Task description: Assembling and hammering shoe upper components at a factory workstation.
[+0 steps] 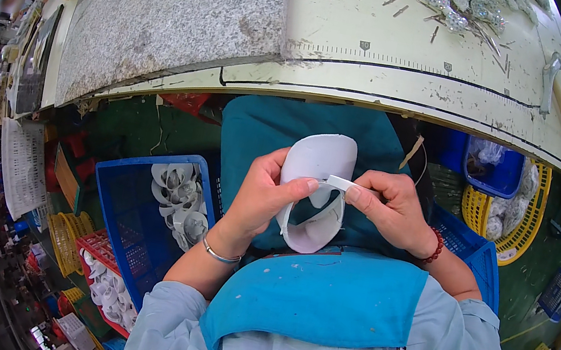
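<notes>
Above my lap is a white, thin-walled curved shell (318,161) with a rounded top and a wide opening below; I cannot tell its exact kind. My left hand (272,187) is closed on its left side, the thumb lying across the front near the opening. On the other side, my right hand (391,207) pinches a small white flat piece (340,183) between thumb and fingers. That piece meets the shell at the upper edge of the opening. Whether it is a tool or part of the shell is unclear.
A pale worktable (398,91) with a grey stone slab (188,19) spans the front. Plastic scraps (465,5) lie at its far right. A blue crate (132,217) of white curved parts stands at my left, with a yellow basket (511,214) and blue bin (493,170) at right.
</notes>
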